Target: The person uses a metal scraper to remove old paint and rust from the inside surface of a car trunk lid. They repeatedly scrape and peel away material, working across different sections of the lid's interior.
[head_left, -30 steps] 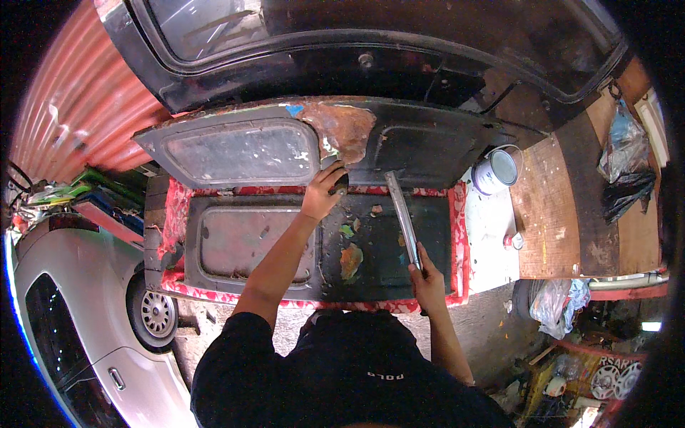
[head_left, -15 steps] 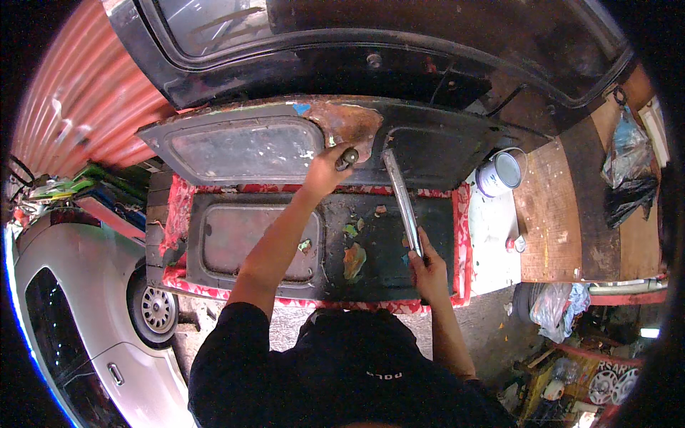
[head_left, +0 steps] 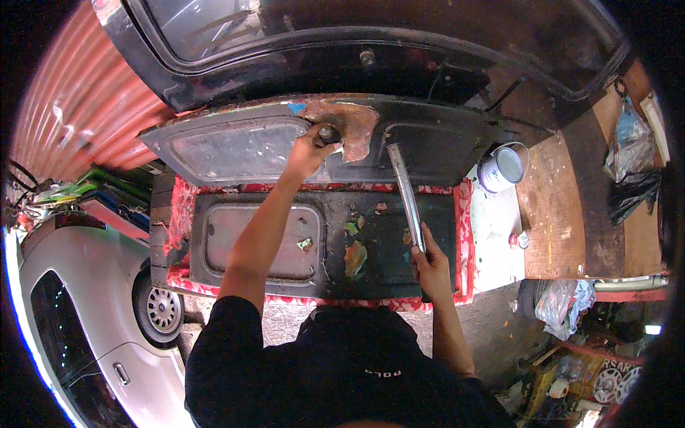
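A black metal panel [head_left: 235,150] with recessed fields leans at the back, with a bare brown patch [head_left: 360,125] and a bit of blue at its top middle. My left hand [head_left: 307,153] is closed round a dark, round-ended tool [head_left: 327,135] at the patch's left edge; the tool's far end is hidden. In my right hand [head_left: 432,264] is a long silvery metal bar [head_left: 403,185], gripped near its lower end and slanting up and away over the panel. Flakes of loose material [head_left: 355,258] lie on the flat black panel [head_left: 335,278] below.
Red-and-white patterned cloth [head_left: 465,246] shows around the flat panel. To the right stand a paint can [head_left: 502,170] and a small can [head_left: 519,240] on a light surface. A black vehicle body [head_left: 321,68] rises behind. A silver car [head_left: 93,285] stands at left.
My left hand and its tool have moved left and slightly up along the patch's edge. The metal bar in my right hand has barely shifted.
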A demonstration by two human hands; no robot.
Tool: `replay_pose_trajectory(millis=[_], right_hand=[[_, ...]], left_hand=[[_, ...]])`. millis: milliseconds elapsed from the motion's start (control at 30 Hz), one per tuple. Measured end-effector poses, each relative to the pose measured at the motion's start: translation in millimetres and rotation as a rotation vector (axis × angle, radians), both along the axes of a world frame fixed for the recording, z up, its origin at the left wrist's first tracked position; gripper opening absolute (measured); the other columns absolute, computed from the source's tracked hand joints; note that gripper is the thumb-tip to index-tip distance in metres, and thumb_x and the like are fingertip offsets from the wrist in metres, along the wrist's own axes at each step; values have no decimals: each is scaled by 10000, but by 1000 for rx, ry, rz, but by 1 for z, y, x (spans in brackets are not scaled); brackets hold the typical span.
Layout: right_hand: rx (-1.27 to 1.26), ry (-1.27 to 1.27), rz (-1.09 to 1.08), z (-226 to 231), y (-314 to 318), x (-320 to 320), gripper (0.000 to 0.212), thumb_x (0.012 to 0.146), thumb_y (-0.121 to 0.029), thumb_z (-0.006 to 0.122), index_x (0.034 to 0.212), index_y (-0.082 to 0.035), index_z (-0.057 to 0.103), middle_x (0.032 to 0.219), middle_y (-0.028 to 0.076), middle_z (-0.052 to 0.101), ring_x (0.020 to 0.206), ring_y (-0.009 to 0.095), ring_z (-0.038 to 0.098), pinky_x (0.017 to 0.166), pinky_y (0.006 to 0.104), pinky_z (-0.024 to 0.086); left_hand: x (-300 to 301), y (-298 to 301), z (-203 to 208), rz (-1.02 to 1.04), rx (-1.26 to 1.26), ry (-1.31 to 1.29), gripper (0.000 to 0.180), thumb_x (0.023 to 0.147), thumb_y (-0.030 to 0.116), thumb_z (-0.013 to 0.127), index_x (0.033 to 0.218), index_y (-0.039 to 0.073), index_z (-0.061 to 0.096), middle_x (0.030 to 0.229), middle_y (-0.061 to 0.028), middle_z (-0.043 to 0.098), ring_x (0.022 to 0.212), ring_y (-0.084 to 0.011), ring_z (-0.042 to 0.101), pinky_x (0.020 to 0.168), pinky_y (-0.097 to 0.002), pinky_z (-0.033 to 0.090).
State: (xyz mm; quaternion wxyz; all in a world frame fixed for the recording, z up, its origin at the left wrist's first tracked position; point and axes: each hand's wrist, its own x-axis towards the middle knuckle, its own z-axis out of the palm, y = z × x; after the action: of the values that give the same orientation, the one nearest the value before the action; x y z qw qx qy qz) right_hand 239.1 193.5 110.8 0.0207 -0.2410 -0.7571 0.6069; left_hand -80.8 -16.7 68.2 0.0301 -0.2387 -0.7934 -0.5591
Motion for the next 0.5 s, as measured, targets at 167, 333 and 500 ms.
replay_pose_trajectory(millis=[167, 333, 500], right_hand=[[44, 32, 1, -13, 4, 2, 548, 913, -148, 600, 1427, -143, 412, 868, 40, 614, 644, 86, 474, 598, 254, 437], [-17, -100, 23, 1, 2, 0, 540, 912, -157, 603, 1418, -118, 420, 1164, 98, 640, 718, 93, 514, 669, 250, 459], [182, 129, 71, -15, 2, -7, 541, 928, -121, 572, 1437, -111, 387, 959, 39, 594, 645, 57, 501, 559, 230, 412]], left_hand=[[10, 7, 13, -26, -152, 24, 497, 772, 234, 748, 1198, 52, 567, 925, -163, 689, 831, -272, 679, 749, -360, 519], [6, 10, 14, -31, -271, 162, 522, 760, 276, 767, 1192, 53, 575, 972, -159, 679, 861, -297, 665, 776, -374, 516], [-5, 15, 13, -153, -267, 162, 483, 782, 230, 743, 1187, 32, 570, 977, -162, 675, 856, -314, 663, 777, -372, 514]])
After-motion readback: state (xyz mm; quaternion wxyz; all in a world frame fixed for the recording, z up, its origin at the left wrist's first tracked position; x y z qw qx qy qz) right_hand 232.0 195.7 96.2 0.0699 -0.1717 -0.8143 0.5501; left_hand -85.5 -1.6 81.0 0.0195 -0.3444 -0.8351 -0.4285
